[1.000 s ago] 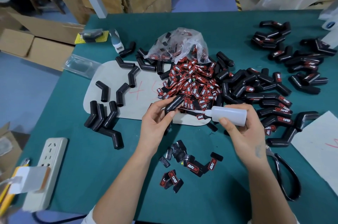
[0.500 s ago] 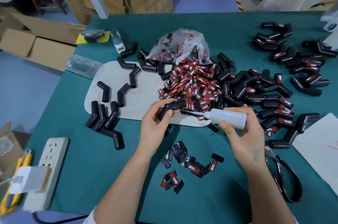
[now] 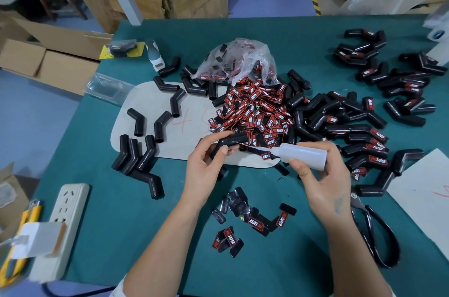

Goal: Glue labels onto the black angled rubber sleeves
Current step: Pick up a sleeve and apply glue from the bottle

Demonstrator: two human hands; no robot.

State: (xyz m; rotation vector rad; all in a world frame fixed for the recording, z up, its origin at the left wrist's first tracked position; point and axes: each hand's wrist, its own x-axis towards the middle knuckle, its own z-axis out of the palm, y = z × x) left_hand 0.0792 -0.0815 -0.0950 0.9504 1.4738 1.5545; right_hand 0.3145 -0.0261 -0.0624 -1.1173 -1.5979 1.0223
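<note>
Head view, looking down on a green bench (image 3: 121, 211).

Left hand (image 3: 206, 170) gripping 1 black angled rubber sleeve (image 3: 229, 142), fingers and thumb curled round its lower leg, upper leg pointing right above a pale mat (image 3: 145, 107). Right hand (image 3: 325, 177) wrapped round 1 white glue bottle (image 3: 303, 154), held level, thin nozzle aimed left and reaching the sleeve's upper leg. Judged step: laying glue on the sleeve, no label on it yet. Next move, as a guess: putting the bottle aside or keeping it in the palm, picking 1 label, pressing it flat and square on the glued patch before the glue sets.

Counts, where countable:
- 1 heap of red-and-black labels (image 3: 252, 112) spilling from 1 clear plastic bag (image 3: 238, 61) at bench centre; far too many to count.
- About 12 loose labels (image 3: 255, 221) on the bench between the forearms, several face down.
- About 9 bare sleeves (image 3: 138, 151) on and beside the mat at left, a few more behind the bag.
- Labelled sleeves (image 3: 369, 148) piled at right and far right; dozens, exact number unclear.
- 1 pair of black scissors (image 3: 374, 231) just right of the right wrist.
- 1 white power strip (image 3: 63, 219) at the near left edge.
- 2 white sheets, counting the mat and 1 sheet (image 3: 422, 187) at right.
</note>
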